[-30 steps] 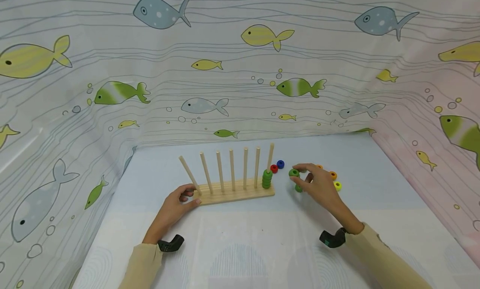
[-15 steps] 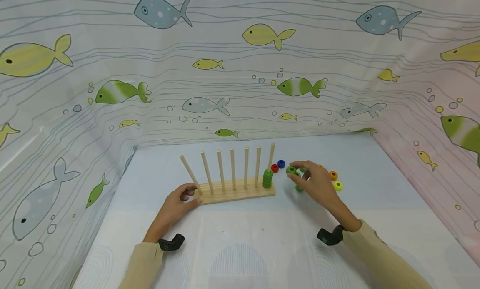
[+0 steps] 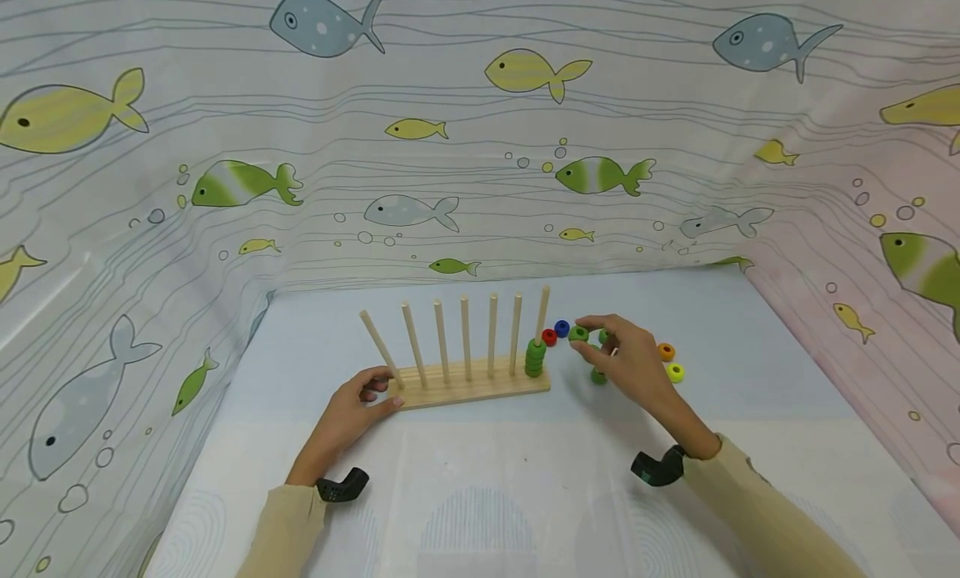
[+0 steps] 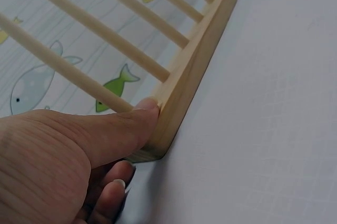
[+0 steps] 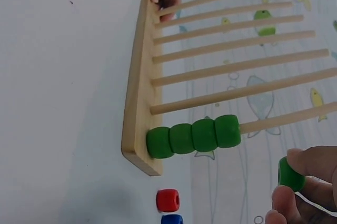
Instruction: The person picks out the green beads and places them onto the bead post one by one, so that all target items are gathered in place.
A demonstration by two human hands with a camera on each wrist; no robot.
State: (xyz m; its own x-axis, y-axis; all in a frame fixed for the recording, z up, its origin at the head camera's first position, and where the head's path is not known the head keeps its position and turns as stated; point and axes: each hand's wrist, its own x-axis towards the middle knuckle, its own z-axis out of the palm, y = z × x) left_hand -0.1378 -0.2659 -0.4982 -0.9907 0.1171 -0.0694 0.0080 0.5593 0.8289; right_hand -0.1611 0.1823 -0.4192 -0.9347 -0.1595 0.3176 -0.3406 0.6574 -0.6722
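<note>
A wooden peg rack (image 3: 468, 389) with a row of upright pegs stands on the table. Green beads (image 5: 192, 137) are stacked on its rightmost peg; the other pegs are bare. My left hand (image 3: 352, 411) grips the rack's left end, the thumb (image 4: 124, 132) lying on the base beside the first peg. To the right of the stack, my right hand (image 3: 633, 357) pinches a green bead (image 5: 290, 175) between thumb and fingers. That bead is off the table, with its hole showing.
Beyond the rack's right end lie a red bead (image 3: 549, 337) and a blue bead (image 3: 562, 329). Loose green beads (image 3: 598, 376) sit under and behind my right hand. An orange bead (image 3: 666, 352) and a yellow bead (image 3: 675, 373) are to its right. A fish-print sheet (image 3: 480, 144) hangs behind.
My right hand has moved slightly left and away from me with the green bead, nearer the stacked peg. My left hand and the rack have stayed in place.
</note>
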